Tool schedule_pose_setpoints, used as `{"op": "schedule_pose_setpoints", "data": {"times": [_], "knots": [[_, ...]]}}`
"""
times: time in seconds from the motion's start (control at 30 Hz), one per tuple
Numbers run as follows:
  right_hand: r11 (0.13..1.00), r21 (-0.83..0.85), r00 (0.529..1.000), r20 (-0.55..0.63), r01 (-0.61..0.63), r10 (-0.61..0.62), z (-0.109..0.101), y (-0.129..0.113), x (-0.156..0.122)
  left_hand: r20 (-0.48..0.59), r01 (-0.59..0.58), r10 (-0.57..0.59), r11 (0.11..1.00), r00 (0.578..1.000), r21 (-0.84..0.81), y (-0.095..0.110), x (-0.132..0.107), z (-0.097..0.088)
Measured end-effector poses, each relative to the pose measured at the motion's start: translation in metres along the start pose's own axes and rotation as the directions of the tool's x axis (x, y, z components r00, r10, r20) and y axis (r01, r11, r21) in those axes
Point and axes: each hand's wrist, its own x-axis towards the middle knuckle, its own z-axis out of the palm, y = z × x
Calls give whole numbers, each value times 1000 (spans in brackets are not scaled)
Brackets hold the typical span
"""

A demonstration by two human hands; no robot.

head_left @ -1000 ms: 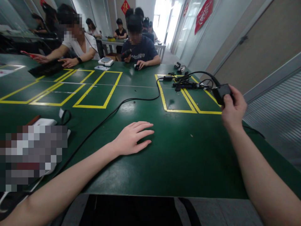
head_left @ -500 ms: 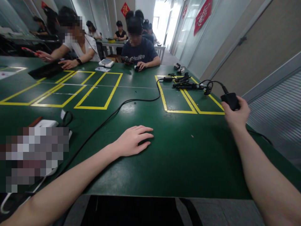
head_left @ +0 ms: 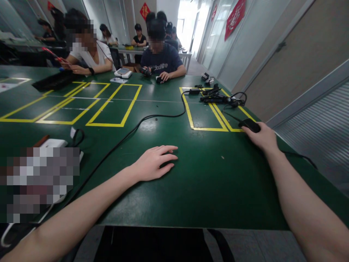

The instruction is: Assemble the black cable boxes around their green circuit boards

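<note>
At the right, my right hand [head_left: 260, 136] grips a black power adapter [head_left: 251, 125] with a cable at its far end. The hand holds it low at the near edge of the right yellow taped box, fingers partly hidden behind it. Its thin cable [head_left: 231, 117] runs back to a tangle of black cables [head_left: 212, 96] lying across the taped boxes. My left hand [head_left: 156, 162] rests palm down on the green table [head_left: 201, 189], fingers spread and holding nothing. Left of it a long black cable [head_left: 136, 127] curves to a small black box [head_left: 194, 91].
A pixelated item [head_left: 40, 178] lies at the left edge beside a white object [head_left: 54, 143]. Across the table one person [head_left: 166, 58] holds a dark tool; another [head_left: 91, 52] handles a red object above a black tray [head_left: 51, 82]. Small black-and-white items [head_left: 209, 80] sit behind the cables.
My right hand has lowered the power adapter toward the table and moved left; its cable now droops. My left hand stays put. The person at the left has shifted the red object.
</note>
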Motion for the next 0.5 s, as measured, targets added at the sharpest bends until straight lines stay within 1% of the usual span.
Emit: {"op": "schedule_pose_setpoints", "data": {"times": [0.13,0.23,0.37,0.5], "knots": [[995,-90,998,43,-48,52,-3,-8,-3,7,6,-6,1000,1000,-7,0,0,0],[992,-118,997,51,-45,52,-4,-10,-3,15,8,-8,1000,1000,-5,1,0,0],[992,-119,999,5,-48,49,-2,-6,0,18,3,-3,1000,1000,-6,0,0,0],[992,-118,998,-58,-42,36,3,6,7,20,-5,5,1000,1000,-13,-1,0,1]]}}
